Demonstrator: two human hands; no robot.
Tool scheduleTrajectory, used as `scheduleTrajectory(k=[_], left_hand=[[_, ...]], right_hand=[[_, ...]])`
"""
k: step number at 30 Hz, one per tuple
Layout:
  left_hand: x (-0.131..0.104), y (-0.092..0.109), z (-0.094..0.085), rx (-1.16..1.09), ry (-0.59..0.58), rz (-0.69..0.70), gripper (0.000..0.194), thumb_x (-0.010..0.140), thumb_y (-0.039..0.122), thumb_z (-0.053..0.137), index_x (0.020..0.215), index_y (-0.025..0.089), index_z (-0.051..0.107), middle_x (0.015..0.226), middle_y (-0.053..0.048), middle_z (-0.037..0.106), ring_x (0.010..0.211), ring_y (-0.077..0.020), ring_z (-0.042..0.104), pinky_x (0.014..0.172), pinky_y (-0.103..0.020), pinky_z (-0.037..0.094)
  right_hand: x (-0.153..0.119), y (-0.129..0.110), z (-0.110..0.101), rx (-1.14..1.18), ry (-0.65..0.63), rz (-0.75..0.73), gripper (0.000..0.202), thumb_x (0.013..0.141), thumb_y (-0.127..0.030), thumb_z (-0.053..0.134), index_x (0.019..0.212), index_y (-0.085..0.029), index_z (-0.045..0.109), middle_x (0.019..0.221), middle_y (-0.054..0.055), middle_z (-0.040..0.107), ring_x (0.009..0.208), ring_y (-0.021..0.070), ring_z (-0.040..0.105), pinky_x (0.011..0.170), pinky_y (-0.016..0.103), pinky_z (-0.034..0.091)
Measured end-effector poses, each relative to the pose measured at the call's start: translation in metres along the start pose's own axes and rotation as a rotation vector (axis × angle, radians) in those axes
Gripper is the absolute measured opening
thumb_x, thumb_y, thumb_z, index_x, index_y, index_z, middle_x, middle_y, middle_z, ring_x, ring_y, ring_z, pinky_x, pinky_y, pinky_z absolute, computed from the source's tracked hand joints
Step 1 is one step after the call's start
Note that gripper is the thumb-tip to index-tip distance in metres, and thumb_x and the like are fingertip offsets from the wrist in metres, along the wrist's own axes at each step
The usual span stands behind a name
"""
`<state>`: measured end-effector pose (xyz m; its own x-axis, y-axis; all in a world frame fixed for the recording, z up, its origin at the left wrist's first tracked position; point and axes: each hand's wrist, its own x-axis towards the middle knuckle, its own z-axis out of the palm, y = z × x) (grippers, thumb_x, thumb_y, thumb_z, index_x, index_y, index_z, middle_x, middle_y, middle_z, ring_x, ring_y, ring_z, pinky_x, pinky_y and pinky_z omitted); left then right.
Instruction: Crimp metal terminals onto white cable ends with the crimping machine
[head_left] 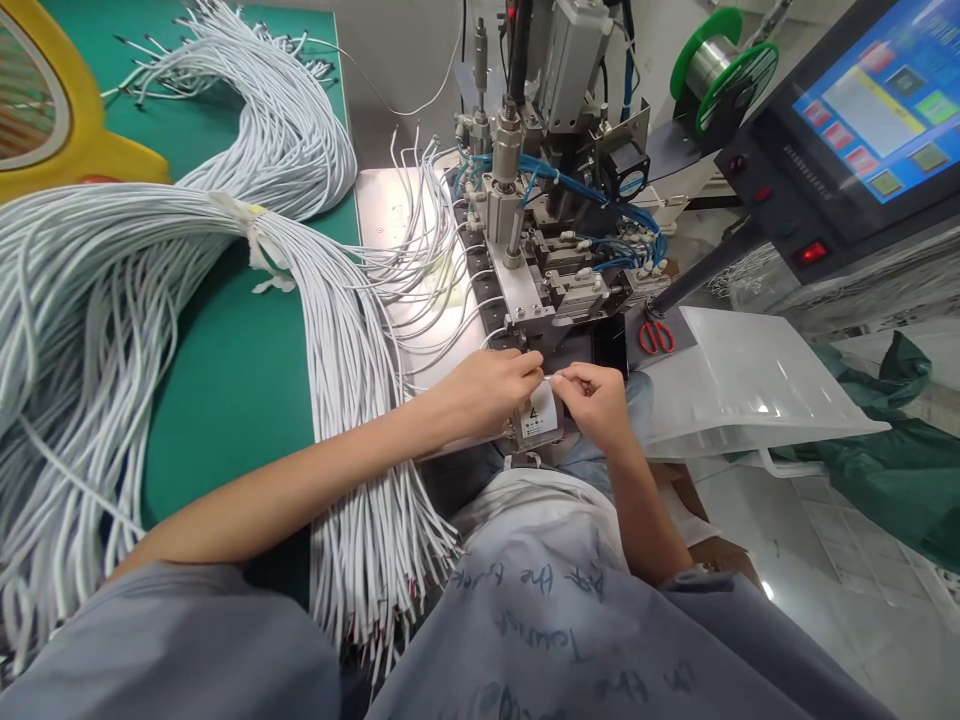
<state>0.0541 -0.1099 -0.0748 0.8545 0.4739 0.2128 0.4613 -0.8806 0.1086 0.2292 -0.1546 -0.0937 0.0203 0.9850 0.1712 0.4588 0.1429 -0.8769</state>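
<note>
My left hand [499, 388] is closed in a pinch at the front of the bench machine [525, 285]. Close beside it, my right hand [598, 402] pinches too, thumb against fingers. Between the fingertips of both hands a short white piece of cable [548, 377] shows; its tip is too small to make out. Just below the hands is a machine part with a white warning label [538, 412]. Left of my left hand, several white cables [442, 335] run to the machine's edge from a thick tied bundle of white cables [337, 330].
Another cable bundle [292, 110] lies on the green mat [202, 400], near a yellow racket-like object [97, 150]. At right are a solder wire spool [712, 65], a lit touchscreen [885, 100], red-handled scissors [656, 338] and a translucent plastic tray [757, 370].
</note>
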Motion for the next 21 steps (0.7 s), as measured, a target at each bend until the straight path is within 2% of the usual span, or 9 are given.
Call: scheduleTrajectory(k=[4,8,12,14,17,21], left_hand=[[0.003,-0.001,0.003,-0.253,0.047,-0.128,0.02,0.083,0.013,0.047,0.079,0.014,0.066,0.066,-0.001,0.054,0.056,-0.0098,0.048,0.052,-0.022,0.033],[0.005,-0.003,0.008,-0.416,0.032,-0.131,0.025,0.088,0.016,0.043,0.084,0.013,0.067,0.067,-0.002,0.053,0.061,-0.0099,0.052,0.057,-0.019,0.039],[0.006,-0.011,0.01,-0.251,-0.099,-0.187,0.025,0.086,0.01,0.041,0.09,0.011,0.065,0.078,-0.004,0.057,0.06,-0.0098,0.053,0.056,-0.021,0.039],[0.006,-0.016,0.011,-0.142,-0.182,-0.24,0.026,0.084,0.008,0.04,0.091,0.011,0.065,0.081,-0.005,0.057,0.057,-0.0096,0.052,0.054,-0.022,0.038],[0.007,-0.019,0.014,-0.069,-0.27,-0.258,0.028,0.083,0.008,0.039,0.097,0.011,0.064,0.085,-0.006,0.057,0.057,-0.0116,0.055,0.055,-0.024,0.04],[0.007,-0.018,0.016,-0.046,-0.287,-0.261,0.03,0.084,0.007,0.038,0.102,0.011,0.062,0.088,-0.008,0.057,0.061,-0.0143,0.058,0.056,-0.026,0.042]], right_hand=[[0.001,0.003,0.01,0.122,0.125,0.004,0.029,0.079,-0.029,0.056,0.052,-0.017,0.055,0.052,-0.004,0.032,0.05,0.0087,0.031,0.049,0.025,0.026],[0.001,0.01,0.021,0.187,0.227,0.055,0.028,0.079,-0.032,0.057,0.056,-0.017,0.058,0.054,-0.003,0.04,0.051,0.0092,0.035,0.049,0.025,0.029],[0.01,0.028,0.022,0.215,0.168,0.137,0.021,0.078,-0.033,0.056,0.07,-0.016,0.066,0.067,0.002,0.061,0.063,0.0135,0.054,0.06,0.026,0.042],[0.017,0.039,0.022,0.227,0.127,0.172,0.021,0.077,-0.033,0.055,0.075,-0.017,0.067,0.076,0.004,0.067,0.072,0.0161,0.059,0.068,0.028,0.046],[0.026,0.049,0.024,0.254,0.064,0.216,0.02,0.074,-0.033,0.056,0.074,-0.016,0.066,0.075,0.004,0.068,0.072,0.0166,0.06,0.069,0.029,0.047],[0.034,0.052,0.028,0.29,-0.002,0.263,0.02,0.07,-0.036,0.057,0.066,-0.017,0.061,0.059,0.0,0.058,0.058,0.0132,0.052,0.059,0.027,0.044]])
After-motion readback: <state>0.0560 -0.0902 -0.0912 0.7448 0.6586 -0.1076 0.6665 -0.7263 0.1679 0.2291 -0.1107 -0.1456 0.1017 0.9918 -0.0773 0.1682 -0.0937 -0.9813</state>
